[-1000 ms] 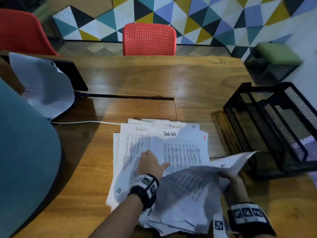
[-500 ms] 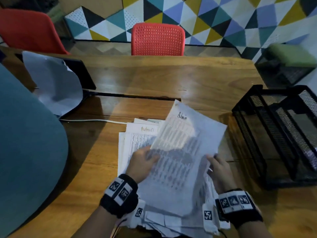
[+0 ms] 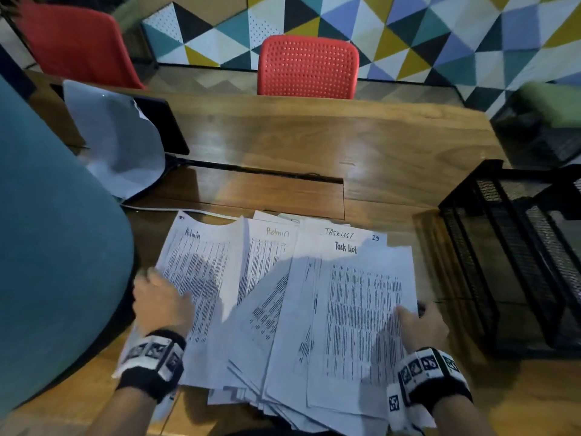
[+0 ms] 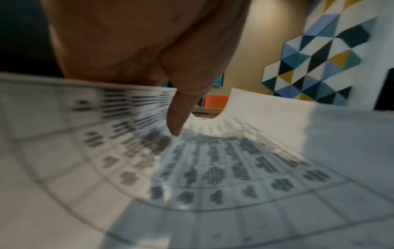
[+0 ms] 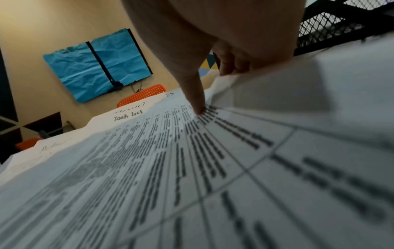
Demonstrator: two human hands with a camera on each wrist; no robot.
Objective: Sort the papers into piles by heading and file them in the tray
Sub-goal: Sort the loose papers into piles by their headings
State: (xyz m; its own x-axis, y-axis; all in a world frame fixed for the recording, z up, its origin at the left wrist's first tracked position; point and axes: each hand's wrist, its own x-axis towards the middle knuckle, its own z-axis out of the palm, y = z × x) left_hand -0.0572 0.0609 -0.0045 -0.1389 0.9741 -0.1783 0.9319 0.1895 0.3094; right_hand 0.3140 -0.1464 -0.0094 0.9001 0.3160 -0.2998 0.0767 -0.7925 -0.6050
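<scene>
A fanned pile of printed papers (image 3: 276, 325) lies on the wooden table (image 3: 314, 146). A sheet headed "Admin" (image 3: 201, 272) is at the left, with a second "Admin" sheet (image 3: 267, 253) beside it. A "Task List" sheet (image 3: 361, 309) tops the right part. My left hand (image 3: 160, 298) pinches the left Admin sheet at its left edge, and its thumb (image 4: 176, 124) lies on the print. My right hand (image 3: 423, 324) pinches the right edge of the Task List sheet (image 5: 192, 160), thumb (image 5: 196, 101) on top. The black mesh tray (image 3: 518, 247) stands to the right, apart from both hands.
A large teal rounded shape (image 3: 56, 262) fills the left foreground. A curled white sheet (image 3: 116, 143) leans on a dark device at the back left, with a white cable (image 3: 147, 209) below it. Red chairs (image 3: 308, 67) stand behind the table. A green stool (image 3: 550, 102) is at the far right.
The Admin sheet held up over the pile by both hands has gone left and down onto the pile's left side. My right hand has moved to the Task List sheet's right edge.
</scene>
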